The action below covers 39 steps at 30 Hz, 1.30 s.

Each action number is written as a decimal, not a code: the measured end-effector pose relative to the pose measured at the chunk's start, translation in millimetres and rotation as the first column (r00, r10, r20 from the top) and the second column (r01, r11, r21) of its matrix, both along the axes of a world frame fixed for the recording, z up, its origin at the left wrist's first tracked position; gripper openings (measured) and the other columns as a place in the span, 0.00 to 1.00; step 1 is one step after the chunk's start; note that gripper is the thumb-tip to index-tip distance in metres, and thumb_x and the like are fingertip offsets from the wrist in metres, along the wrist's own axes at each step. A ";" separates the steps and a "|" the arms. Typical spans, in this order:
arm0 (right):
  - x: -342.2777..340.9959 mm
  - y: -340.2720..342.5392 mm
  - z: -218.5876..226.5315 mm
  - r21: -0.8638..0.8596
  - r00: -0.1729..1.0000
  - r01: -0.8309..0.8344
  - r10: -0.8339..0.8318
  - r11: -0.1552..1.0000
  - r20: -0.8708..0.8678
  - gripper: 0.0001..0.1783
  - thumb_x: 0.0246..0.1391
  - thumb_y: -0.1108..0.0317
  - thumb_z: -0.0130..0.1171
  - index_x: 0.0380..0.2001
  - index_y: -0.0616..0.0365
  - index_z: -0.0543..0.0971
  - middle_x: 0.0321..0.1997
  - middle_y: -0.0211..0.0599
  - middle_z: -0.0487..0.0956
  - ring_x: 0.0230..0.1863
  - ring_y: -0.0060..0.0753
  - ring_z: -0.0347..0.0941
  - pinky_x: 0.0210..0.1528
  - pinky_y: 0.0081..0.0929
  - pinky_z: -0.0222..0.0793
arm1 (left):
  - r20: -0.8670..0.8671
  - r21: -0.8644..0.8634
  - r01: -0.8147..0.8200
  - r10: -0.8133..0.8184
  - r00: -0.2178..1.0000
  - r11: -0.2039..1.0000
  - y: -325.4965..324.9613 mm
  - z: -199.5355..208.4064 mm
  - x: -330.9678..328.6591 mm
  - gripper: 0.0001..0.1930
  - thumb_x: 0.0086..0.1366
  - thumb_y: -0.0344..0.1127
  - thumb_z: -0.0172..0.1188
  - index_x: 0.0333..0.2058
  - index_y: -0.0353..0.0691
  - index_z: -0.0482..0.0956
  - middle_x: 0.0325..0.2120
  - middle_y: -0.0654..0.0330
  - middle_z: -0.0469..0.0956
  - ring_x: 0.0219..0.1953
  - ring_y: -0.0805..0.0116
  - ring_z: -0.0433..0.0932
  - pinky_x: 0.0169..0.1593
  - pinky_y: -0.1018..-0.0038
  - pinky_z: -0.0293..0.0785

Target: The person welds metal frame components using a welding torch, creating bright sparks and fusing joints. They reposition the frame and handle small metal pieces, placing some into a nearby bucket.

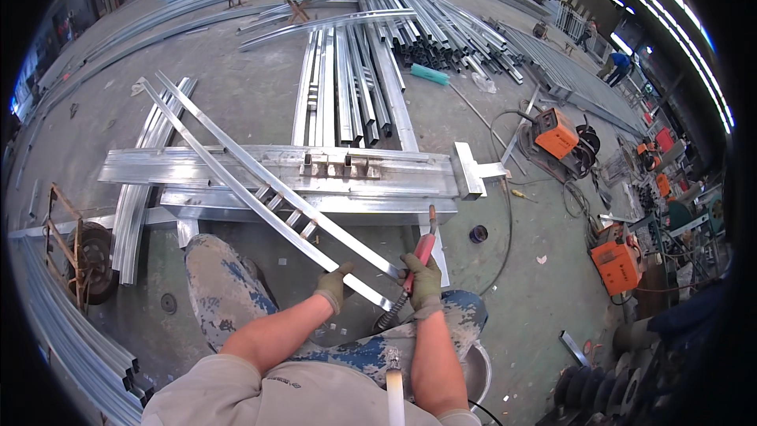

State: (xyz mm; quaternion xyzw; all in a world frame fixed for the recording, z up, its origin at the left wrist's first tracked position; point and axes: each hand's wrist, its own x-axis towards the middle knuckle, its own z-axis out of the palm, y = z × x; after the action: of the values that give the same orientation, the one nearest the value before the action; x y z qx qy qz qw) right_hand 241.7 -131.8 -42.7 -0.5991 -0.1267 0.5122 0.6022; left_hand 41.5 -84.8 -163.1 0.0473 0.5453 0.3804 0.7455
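Two long silvery square metal tubes (348,237), joined by short cross pieces (293,217), slant from the far left toward me like a narrow ladder. My left hand (335,284), in an olive work glove, is closed around the nearer tube close to its end. In my gloved right hand (426,282) is a red-handled welding torch (424,251), its nozzle pointing away from me. That hand is beside the end of the other tube; whether it touches the tube is hard to see. The frame rests across a low bench of wide metal beams (410,166).
Small metal brackets (339,166) stand on the bench. Orange welding machines (556,132) with cables lie at the right. Stacked tubes (355,79) extend beyond the bench. A wheeled cart (95,260) is at left, and a dark round container (479,233) sits on the floor.
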 end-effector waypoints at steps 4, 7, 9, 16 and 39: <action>-1.8 5.8 -10.4 -0.030 0.999 0.033 -0.032 0.999 0.019 0.20 0.57 0.71 0.71 0.51 0.58 0.78 0.36 0.38 0.84 0.22 0.30 0.78 0.20 0.29 0.75 | 0.041 0.025 -0.005 0.004 0.999 1.000 -5.7 11.1 -3.5 0.15 0.65 0.35 0.74 0.44 0.40 0.79 0.37 0.58 0.81 0.35 0.60 0.82 0.41 0.59 0.84; -4.8 7.9 -20.9 -0.045 1.000 -0.020 0.020 0.999 0.002 0.20 0.56 0.71 0.71 0.51 0.57 0.78 0.35 0.38 0.83 0.22 0.30 0.78 0.19 0.28 0.74 | 0.065 0.020 -0.003 0.002 0.998 1.000 -7.5 16.5 -2.2 0.14 0.64 0.35 0.74 0.44 0.41 0.79 0.37 0.58 0.81 0.37 0.59 0.82 0.44 0.55 0.84; -5.3 10.3 -25.2 -0.038 0.998 -0.055 0.055 0.998 -0.006 0.20 0.56 0.71 0.71 0.51 0.57 0.78 0.33 0.38 0.82 0.21 0.30 0.77 0.18 0.28 0.73 | 0.061 0.028 -0.006 0.005 0.998 1.000 -7.7 22.9 0.0 0.15 0.65 0.36 0.74 0.45 0.41 0.79 0.39 0.58 0.81 0.40 0.58 0.83 0.48 0.55 0.85; -21.1 12.7 -23.2 -0.064 0.985 -0.152 0.156 0.986 0.076 0.17 0.54 0.67 0.72 0.43 0.56 0.75 0.26 0.33 0.78 0.17 0.26 0.73 0.14 0.25 0.65 | 0.164 0.087 0.003 -0.017 0.986 0.996 -17.8 24.8 -18.1 0.21 0.65 0.37 0.73 0.53 0.37 0.78 0.44 0.55 0.83 0.44 0.59 0.85 0.51 0.63 0.86; 8.8 14.1 -39.1 -0.074 0.969 -0.205 0.191 0.976 -0.159 0.19 0.61 0.64 0.66 0.51 0.59 0.76 0.32 0.39 0.81 0.23 0.32 0.76 0.19 0.29 0.71 | 0.119 0.234 0.052 -0.081 0.990 0.971 -32.1 59.9 -18.9 0.26 0.65 0.37 0.74 0.57 0.37 0.74 0.47 0.55 0.83 0.45 0.63 0.84 0.49 0.64 0.84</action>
State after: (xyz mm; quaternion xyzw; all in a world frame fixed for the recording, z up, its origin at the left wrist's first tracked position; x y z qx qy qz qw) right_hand 250.4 -117.7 -81.8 -0.5695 -0.1167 0.6188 0.5284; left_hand 22.5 -116.9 -103.1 0.1274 0.4468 0.4182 0.7805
